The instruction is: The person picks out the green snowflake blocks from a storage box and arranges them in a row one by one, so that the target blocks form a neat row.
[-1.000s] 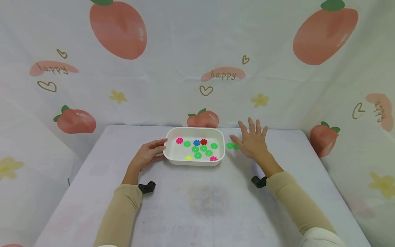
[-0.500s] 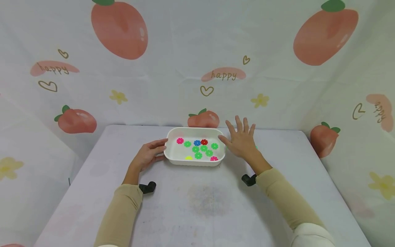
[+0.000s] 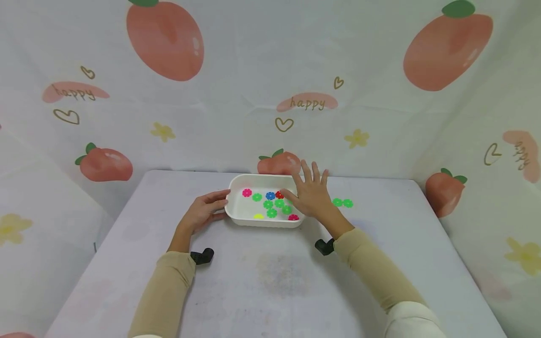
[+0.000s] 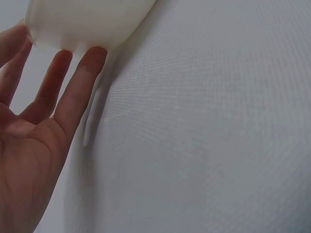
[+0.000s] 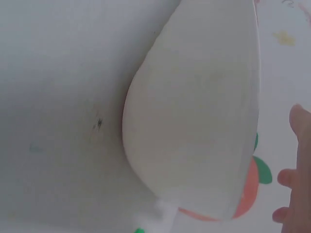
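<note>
A white tray (image 3: 236, 217) sits at the middle of the table and holds several flower-shaped plastic discs (image 3: 268, 204), mostly green, with pink, blue, red and yellow ones. My left hand (image 3: 202, 211) rests with straight fingers (image 4: 77, 80) against the tray's left wall (image 4: 82, 24). My right hand (image 3: 307, 193) hovers open, fingers spread, over the tray's right end. Two green discs (image 3: 342, 203) lie on the table to the right of the tray. In the right wrist view the tray's outer wall (image 5: 194, 111) fills the middle and fingertips (image 5: 299, 121) show at the right edge.
The table (image 3: 279, 281) is covered in a pale cloth, and a fruit-print curtain (image 3: 270, 84) closes it in at the back and both sides. Black wrist camera mounts (image 3: 201, 256) stick out under both sleeves.
My right hand has moved left from beside the tray to above its right end, uncovering two green discs on the table. The left hand has stayed against the tray.
</note>
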`<control>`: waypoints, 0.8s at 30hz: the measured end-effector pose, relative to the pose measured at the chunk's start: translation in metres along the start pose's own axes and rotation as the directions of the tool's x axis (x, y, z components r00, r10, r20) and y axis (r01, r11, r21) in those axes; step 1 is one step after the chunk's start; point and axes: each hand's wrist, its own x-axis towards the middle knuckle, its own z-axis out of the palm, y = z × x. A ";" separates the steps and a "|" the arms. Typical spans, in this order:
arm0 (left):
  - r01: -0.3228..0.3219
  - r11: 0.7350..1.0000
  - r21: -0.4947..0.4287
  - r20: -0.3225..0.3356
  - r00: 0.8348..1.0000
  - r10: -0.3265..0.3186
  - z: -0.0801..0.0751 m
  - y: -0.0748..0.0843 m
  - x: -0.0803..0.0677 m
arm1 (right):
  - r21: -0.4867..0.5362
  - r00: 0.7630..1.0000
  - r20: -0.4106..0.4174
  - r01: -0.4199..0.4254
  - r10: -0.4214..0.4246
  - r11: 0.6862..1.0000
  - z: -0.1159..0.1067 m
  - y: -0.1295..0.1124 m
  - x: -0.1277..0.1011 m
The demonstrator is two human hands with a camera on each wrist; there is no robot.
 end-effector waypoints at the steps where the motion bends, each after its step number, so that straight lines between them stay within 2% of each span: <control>1: -0.001 1.000 0.004 0.001 1.000 0.001 0.000 0.000 0.000 | 0.003 1.000 -0.001 0.007 -0.007 1.000 0.001 -0.003 0.001; 17: -0.002 1.000 -0.012 0.004 1.000 0.002 0.000 0.002 -0.001 | 0.063 0.998 0.008 0.069 -0.070 0.996 0.011 -0.047 0.013; 24: -0.002 1.000 -0.029 0.018 1.000 0.003 0.001 0.002 -0.001 | 0.141 0.996 -0.001 0.090 -0.090 0.986 0.014 -0.065 0.013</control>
